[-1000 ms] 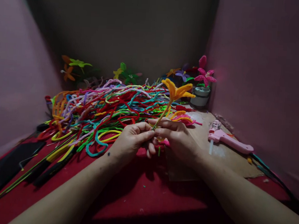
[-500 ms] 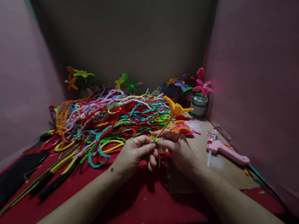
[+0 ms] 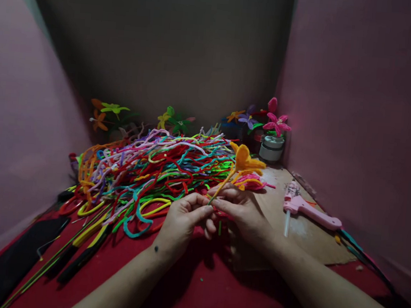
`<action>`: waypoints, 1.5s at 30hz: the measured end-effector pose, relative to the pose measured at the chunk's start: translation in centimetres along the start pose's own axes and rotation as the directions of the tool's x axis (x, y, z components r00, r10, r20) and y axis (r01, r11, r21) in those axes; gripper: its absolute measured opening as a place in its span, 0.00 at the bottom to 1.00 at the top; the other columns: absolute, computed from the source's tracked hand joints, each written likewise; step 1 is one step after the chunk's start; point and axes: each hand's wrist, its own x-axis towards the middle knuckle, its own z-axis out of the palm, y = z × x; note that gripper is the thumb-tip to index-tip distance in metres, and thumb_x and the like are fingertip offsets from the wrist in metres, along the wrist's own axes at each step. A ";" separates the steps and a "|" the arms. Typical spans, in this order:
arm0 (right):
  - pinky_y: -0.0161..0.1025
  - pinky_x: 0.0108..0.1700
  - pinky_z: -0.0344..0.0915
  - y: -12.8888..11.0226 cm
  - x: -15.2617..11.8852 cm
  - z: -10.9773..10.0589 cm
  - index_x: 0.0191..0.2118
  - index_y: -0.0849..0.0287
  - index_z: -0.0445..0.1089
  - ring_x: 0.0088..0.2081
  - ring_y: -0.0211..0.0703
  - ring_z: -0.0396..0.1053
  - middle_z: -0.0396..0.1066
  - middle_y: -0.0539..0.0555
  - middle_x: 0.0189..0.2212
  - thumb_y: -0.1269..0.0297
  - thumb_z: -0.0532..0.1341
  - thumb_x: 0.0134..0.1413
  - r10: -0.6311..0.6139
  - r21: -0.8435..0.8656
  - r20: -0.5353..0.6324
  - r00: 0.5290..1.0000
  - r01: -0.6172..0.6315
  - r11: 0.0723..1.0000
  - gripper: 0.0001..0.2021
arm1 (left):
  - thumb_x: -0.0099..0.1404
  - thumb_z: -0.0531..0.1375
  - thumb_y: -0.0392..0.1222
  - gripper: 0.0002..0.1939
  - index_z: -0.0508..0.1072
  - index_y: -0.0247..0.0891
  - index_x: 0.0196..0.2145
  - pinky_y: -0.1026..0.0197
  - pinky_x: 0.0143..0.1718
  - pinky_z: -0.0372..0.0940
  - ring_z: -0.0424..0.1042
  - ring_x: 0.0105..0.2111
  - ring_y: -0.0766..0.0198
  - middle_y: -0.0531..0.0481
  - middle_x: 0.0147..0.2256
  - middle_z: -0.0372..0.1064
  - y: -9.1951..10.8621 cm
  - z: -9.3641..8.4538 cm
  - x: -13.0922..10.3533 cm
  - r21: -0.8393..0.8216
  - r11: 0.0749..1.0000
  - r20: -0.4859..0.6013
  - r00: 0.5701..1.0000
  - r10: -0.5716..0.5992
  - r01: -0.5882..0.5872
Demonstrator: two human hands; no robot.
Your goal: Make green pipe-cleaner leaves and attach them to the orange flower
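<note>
An orange fuzzy flower [image 3: 245,161] stands tilted to the upper right on a thin stem [image 3: 222,186], just above my hands. My left hand [image 3: 188,219] pinches the lower end of the stem between thumb and index finger. Close against it on the right, my right hand [image 3: 241,211] has its thumb and fingers closed on the same stem. A short bright green piece [image 3: 220,227] shows below the fingers. The fingertips partly hide the bottom of the stem.
A heap of colored pipe cleaners [image 3: 158,164] lies behind my left hand. On cardboard [image 3: 315,245] at the right rests a pink glue gun [image 3: 307,212]. Yellow-black pliers [image 3: 86,246] lie at the left; a white pot [image 3: 272,149] with a pink flower stands behind.
The orange flower has turned and tipped lower to the right, showing more of its petals. Both hands remain together on the stem. The whole view has shifted slightly.
</note>
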 end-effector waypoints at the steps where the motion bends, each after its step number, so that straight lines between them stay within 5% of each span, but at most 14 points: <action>1: 0.37 0.30 0.62 -0.1 0.0 0.1 0.29 0.60 0.71 0.25 0.38 0.66 0.67 0.50 0.24 0.63 0.63 0.42 -0.010 -0.021 -0.025 1.000 0.009 1.000 0.07 | 0.57 0.58 0.38 0.05 0.65 0.33 0.28 0.63 0.20 0.63 0.67 0.16 0.66 0.51 0.18 0.69 -0.1 0.0 0.0 0.005 1.000 -0.015 1.000 0.006 -0.006; 6: 0.37 0.37 0.62 -0.4 0.0 0.2 0.21 0.60 0.70 0.32 0.39 0.66 0.67 0.51 0.27 0.67 0.62 0.41 -0.072 -0.149 -0.108 0.992 0.056 0.987 0.04 | 0.56 0.59 0.38 0.05 0.66 0.33 0.27 0.63 0.22 0.63 0.68 0.16 0.66 0.51 0.17 0.69 -0.5 -0.1 0.2 0.038 0.999 -0.080 0.996 0.027 -0.024; 11: 0.35 0.31 0.61 -0.3 0.0 0.1 0.23 0.62 0.69 0.28 0.38 0.65 0.67 0.50 0.23 0.71 0.60 0.41 -0.064 -0.253 -0.088 0.994 0.040 0.967 0.02 | 0.54 0.60 0.37 0.06 0.65 0.34 0.26 0.64 0.22 0.63 0.67 0.16 0.67 0.51 0.17 0.69 -0.5 -0.1 0.3 0.014 1.000 -0.126 0.992 -0.002 0.004; 25: 0.37 0.35 0.61 0.1 0.1 0.3 0.24 0.61 0.73 0.30 0.40 0.66 0.69 0.52 0.26 0.68 0.60 0.41 -0.089 -0.228 -0.132 0.987 0.057 0.972 0.04 | 0.50 0.62 0.35 0.07 0.66 0.34 0.24 0.67 0.22 0.62 0.69 0.19 0.68 0.55 0.19 0.69 -0.3 0.2 0.7 0.121 0.991 -0.286 0.953 0.096 -0.064; 29: 0.38 0.33 0.62 0.1 0.2 0.5 0.25 0.62 0.72 0.28 0.40 0.67 0.70 0.52 0.24 0.64 0.63 0.40 0.033 -0.002 -0.089 0.996 -0.033 0.999 0.06 | 0.50 0.62 0.35 0.06 0.66 0.34 0.24 0.66 0.23 0.63 0.69 0.19 0.67 0.55 0.20 0.68 -0.7 0.2 0.7 0.132 0.986 -0.290 0.947 0.135 -0.100; 39: 0.37 0.33 0.61 -0.7 -0.2 0.0 0.26 0.63 0.73 0.30 0.41 0.67 0.71 0.53 0.26 0.67 0.60 0.45 -0.074 -0.323 -0.144 0.987 0.023 0.946 0.06 | 0.49 0.63 0.34 0.06 0.67 0.34 0.24 0.66 0.26 0.62 0.70 0.20 0.68 0.55 0.19 0.68 -0.1 0.4 0.7 0.129 0.988 -0.314 0.942 0.122 -0.085; 45: 0.36 0.32 0.61 0.2 0.1 -0.1 0.24 0.62 0.71 0.26 0.39 0.66 0.70 0.51 0.22 0.67 0.61 0.42 -0.028 -0.143 -0.176 0.984 0.002 0.990 0.04 | 0.53 0.61 0.35 0.05 0.67 0.33 0.25 0.68 0.25 0.61 0.67 0.19 0.71 0.52 0.21 0.70 -0.3 -0.2 0.7 0.015 1.000 -0.153 0.988 -0.021 0.023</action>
